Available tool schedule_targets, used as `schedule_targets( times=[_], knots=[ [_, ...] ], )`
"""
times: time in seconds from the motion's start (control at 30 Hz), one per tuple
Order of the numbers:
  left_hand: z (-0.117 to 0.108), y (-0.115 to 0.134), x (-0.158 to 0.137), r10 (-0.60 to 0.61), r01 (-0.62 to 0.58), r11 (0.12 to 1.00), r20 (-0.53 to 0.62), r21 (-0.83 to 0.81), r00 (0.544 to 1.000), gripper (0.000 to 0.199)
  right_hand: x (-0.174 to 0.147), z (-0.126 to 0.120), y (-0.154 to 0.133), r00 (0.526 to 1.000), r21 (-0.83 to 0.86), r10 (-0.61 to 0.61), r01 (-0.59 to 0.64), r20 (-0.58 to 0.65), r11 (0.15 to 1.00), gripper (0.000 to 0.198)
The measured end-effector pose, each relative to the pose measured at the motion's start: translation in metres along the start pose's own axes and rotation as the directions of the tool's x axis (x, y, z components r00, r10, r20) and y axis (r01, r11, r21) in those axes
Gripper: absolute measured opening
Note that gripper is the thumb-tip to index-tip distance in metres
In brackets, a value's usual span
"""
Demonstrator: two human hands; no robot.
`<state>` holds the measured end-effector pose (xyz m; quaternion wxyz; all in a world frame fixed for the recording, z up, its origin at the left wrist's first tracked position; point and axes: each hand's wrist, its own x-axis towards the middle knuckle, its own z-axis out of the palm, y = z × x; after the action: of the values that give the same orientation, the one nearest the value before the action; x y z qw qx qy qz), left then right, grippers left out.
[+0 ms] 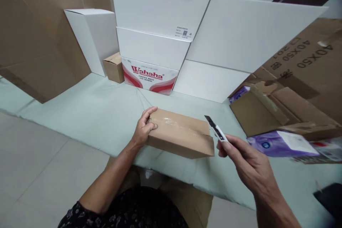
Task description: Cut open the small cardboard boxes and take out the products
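A closed brown cardboard box (pixel 181 133) lies near the table's front edge, with clear tape along the seam on its top. My left hand (pixel 144 126) grips its left end, thumb on top and fingers round the far side. In my right hand (pixel 240 155) is a white utility knife (pixel 219 132), its dark blade out and pointing up and left. The blade is close to the box's right end; whether it touches the cardboard I cannot tell.
Behind stand white panels (pixel 160 10) and a Wahaha carton (pixel 149 76). A small brown box (pixel 114 67) and a tall white box (pixel 96 39) are at the left. On the right lie an open cardboard box (pixel 256 110) and a purple tissue pack (pixel 280 144).
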<state>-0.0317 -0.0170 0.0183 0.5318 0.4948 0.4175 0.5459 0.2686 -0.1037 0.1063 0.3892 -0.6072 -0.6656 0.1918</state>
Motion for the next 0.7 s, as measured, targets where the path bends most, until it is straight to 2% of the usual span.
schedule_targets(
  times=[0.1, 0.17, 0.27, 0.33, 0.43, 0.5, 0.6, 0.7],
  knots=[
    [0.002, -0.001, 0.000, -0.026, 0.026, 0.997, -0.004, -0.079, 1.000, 0.084, 0.019, 0.000, -0.027, 0.981, -0.153, -0.114, 0.139, 0.159, 0.978, 0.036],
    [-0.001, 0.000, 0.002, -0.031, 0.036, 0.990, 0.044, -0.134, 0.999, 0.088, 0.030, 0.005, -0.040, 0.946, -0.265, -0.179, 0.252, 0.269, 0.931, 0.035],
    [-0.003, 0.001, 0.004, 0.028, -0.017, 0.988, 0.068, -0.154, 0.997, 0.090, 0.044, 0.018, -0.052, 0.884, -0.409, -0.270, 0.424, 0.383, 0.808, 0.033],
    [-0.001, -0.001, 0.001, 0.087, -0.088, 0.987, -0.013, -0.134, 0.996, 0.084, 0.052, 0.027, -0.058, 0.849, -0.474, -0.312, 0.504, 0.427, 0.722, 0.032],
    [0.006, -0.009, -0.010, 0.144, -0.161, 0.983, -0.172, -0.092, 0.975, 0.066, 0.061, 0.039, -0.065, 0.816, -0.527, -0.300, 0.556, 0.495, 0.643, 0.029],
    [0.011, -0.014, -0.018, 0.185, -0.201, 0.978, -0.231, -0.048, 0.955, 0.055, 0.066, 0.045, -0.070, 0.799, -0.548, -0.259, 0.571, 0.543, 0.611, 0.026],
    [0.014, -0.017, -0.023, 0.269, -0.267, 0.963, -0.198, 0.035, 0.943, 0.052, 0.070, 0.052, -0.078, 0.783, -0.588, -0.187, 0.580, 0.594, 0.563, 0.024],
    [0.007, -0.012, -0.015, 0.295, -0.292, 0.955, -0.062, 0.044, 0.954, 0.068, 0.073, 0.057, -0.086, 0.787, -0.640, -0.124, 0.572, 0.604, 0.512, 0.021]
  ],
)
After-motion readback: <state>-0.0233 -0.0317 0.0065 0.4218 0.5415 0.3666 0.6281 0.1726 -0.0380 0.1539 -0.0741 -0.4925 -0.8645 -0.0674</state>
